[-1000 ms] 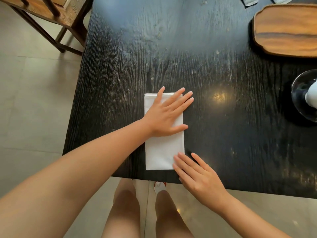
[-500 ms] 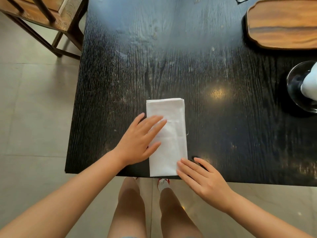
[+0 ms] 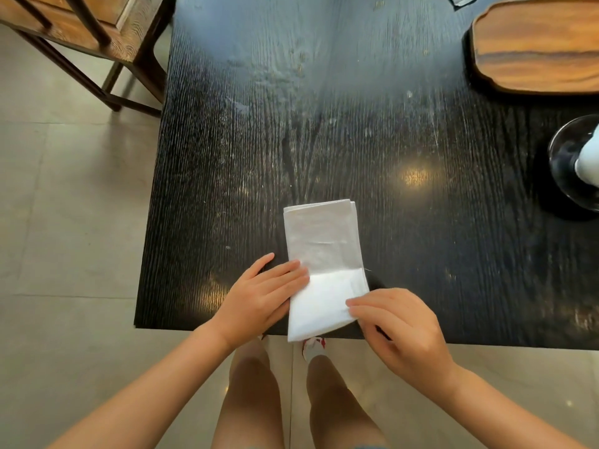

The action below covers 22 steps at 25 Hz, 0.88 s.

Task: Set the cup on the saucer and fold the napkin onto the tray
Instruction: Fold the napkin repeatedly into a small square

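You are looking down at a dark wood-grain counter [image 3: 356, 140]. A white napkin [image 3: 324, 254], already folded into a narrow strip, lies at the near edge, its near end lifted and curling back over itself.

Your left hand [image 3: 259, 306] rests at the strip's left edge, fingers together and curled lightly against the cloth; whether they pinch it or only steady it cannot be told. Your right hand [image 3: 402, 328] pinches the near right corner between thumb and fingertips, raising that end.

The wooden tray [image 3: 534, 47] sits at the far right corner of the counter, well apart from the napkin. At the right edge of view a clear glass saucer [image 3: 564, 163] carries a white object that is probably the cup [image 3: 588, 163], though it is mostly cut off.

This looks like the next fold, bringing the near end up toward the far end. The risks from here:

- The near end overhangs the counter edge, so if your grip loosens the cloth could slide off to the floor.
- If the two hands move unevenly, the fold will land crooked and the layers will splay at the far end.
- Carrying it to the tray crosses near the saucer; a trailing sleeve of cloth could brush the cup.
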Each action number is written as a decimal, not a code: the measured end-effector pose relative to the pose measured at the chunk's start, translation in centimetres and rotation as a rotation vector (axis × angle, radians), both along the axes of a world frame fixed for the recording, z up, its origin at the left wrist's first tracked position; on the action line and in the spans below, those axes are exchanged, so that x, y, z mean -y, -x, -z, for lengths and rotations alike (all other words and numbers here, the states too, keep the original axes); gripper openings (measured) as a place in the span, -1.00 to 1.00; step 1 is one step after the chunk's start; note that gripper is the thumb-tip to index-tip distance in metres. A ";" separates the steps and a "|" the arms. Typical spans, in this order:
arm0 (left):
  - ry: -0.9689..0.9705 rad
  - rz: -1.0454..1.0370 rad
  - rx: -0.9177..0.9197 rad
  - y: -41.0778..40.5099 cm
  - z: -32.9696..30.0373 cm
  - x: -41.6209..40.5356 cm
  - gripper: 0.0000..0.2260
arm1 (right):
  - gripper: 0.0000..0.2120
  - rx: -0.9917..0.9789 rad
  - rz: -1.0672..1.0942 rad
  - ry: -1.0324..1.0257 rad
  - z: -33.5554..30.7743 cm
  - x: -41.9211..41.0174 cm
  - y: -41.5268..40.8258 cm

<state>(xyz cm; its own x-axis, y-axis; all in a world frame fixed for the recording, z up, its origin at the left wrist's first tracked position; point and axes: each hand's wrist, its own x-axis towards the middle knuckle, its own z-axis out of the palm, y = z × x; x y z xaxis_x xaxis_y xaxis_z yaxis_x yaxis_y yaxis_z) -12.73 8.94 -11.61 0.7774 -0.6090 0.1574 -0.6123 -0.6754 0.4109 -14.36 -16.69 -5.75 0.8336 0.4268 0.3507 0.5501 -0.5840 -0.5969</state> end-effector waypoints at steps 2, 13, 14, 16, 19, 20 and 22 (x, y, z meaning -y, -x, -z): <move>0.058 -0.073 -0.013 0.0 0.0 0.3 -0.72 | -0.68 -0.085 0.015 0.028 0.1 0.3 -1.0; 0.464 -0.591 -0.200 0.0 -0.9 3.6 -0.88 | -0.75 -0.400 0.268 0.021 2.4 -0.6 -5.6; 0.494 -0.676 -0.201 -0.3 -1.1 4.2 -0.87 | -0.73 -0.414 0.306 0.020 2.5 -0.9 -5.6; 0.504 -0.841 -0.211 -1.0 -1.4 5.3 -0.76 | -0.70 -0.450 0.374 0.008 2.7 -1.6 -6.0; 0.469 -0.982 -0.242 -1.8 -1.2 6.2 -0.65 | -0.76 -0.448 0.463 0.016 2.8 -2.5 -6.4; 0.459 -1.002 -0.244 -2.0 -1.1 6.4 -0.64 | -0.80 -0.442 0.492 0.034 2.7 -2.8 -6.5; 0.387 -1.015 -0.204 -2.2 -1.1 6.5 -0.61 | -0.82 -0.430 0.553 0.080 2.5 -3.2 -6.8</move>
